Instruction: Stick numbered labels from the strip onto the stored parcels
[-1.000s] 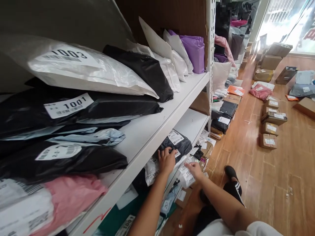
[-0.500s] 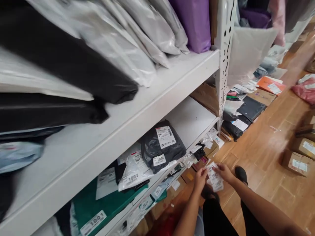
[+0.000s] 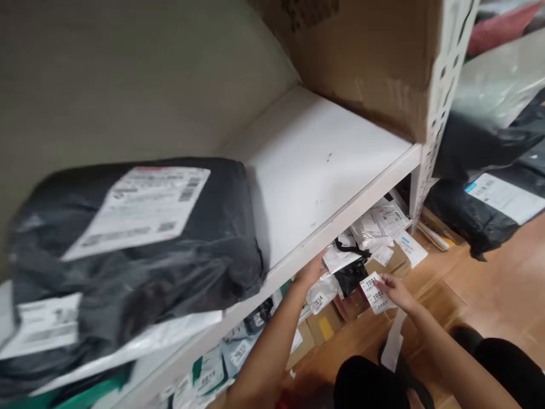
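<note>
Right hand (image 3: 395, 291) pinches the label strip (image 3: 377, 299), 1001 and 1002 readable, out above the wooden floor (image 3: 481, 289)! Left hand (image 3: 311, 270) is in beneath the shelf (image 3: 298, 182), at a white packet (image 3: 338, 260), grip impossible to tell; a black parcel (image 3: 225, 227) sits up on the shelf.

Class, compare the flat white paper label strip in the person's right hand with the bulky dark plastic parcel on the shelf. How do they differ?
Colour: the label strip is white with black numbers; the parcel is dark.
Size: the label strip is small and flat, while the parcel is far larger and bulky.
Position: the label strip is held in the right hand; the parcel lies on the white shelf.
Shared: both show dark print on white.
</note>
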`<state>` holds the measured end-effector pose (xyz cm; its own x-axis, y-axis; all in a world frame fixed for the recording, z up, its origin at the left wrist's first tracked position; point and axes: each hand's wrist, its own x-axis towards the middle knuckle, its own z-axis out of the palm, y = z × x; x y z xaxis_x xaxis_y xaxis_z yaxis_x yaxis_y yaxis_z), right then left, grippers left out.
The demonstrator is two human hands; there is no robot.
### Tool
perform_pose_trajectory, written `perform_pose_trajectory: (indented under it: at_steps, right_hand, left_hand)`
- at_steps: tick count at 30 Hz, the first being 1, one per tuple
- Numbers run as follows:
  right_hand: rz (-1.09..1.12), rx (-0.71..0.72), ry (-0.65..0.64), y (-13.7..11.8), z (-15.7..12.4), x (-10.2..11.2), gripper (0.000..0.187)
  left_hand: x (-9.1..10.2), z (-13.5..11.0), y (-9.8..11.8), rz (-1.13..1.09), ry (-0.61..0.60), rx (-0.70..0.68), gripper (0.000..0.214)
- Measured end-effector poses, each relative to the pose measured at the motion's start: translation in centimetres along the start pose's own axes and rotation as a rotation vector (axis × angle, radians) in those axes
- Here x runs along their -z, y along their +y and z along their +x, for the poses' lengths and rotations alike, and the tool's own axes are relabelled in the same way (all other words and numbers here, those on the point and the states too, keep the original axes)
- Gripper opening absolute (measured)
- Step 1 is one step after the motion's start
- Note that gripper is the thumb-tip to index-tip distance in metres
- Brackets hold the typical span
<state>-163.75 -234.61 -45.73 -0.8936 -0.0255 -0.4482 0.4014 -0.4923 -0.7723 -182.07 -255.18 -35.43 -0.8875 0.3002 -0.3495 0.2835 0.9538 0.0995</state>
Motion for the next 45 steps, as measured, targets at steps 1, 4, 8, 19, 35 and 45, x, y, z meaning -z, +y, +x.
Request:
perform_pose_trajectory:
  at_steps: [1, 4, 8, 19, 35, 45]
  right_hand:
    - [0.003, 0.005, -0.048, 0.5, 1.0, 0.1, 0.056]
    - [0.019, 0.043, -0.145, 1.7, 3.9, 0.3, 0.05]
    - [0.006, 0.072, -0.32, 2.7, 6.5, 0.4, 0.043]
    - [0.057, 0.058, -0.299, 4.3, 4.6, -0.6, 0.037]
    - [0.097, 0.193, -0.108, 3.1, 5.5, -0.5, 0.04]
    - [-0.003, 0.269, 0.048, 3.2, 10.1, -2.3, 0.058]
  left_hand:
    - [-0.1, 0.7, -0.4, 0.003, -0.01, -0.082, 0.045]
    - [-0.2, 2.0, -1.3, 0.014, -0.012, -0.237, 0.029]
    - [-0.4, 2.3, -1.5, -0.04, 0.065, -0.239, 0.011]
    - [-1.0, 1.5, 1.2, -0.134, 0.083, -0.411, 0.019]
    - [-0.5, 3.7, 3.3, -0.072, -0.053, -0.628, 0.023]
    - [-4.1, 4.9, 4.2, -0.244, -0.214, -0.517, 0.028]
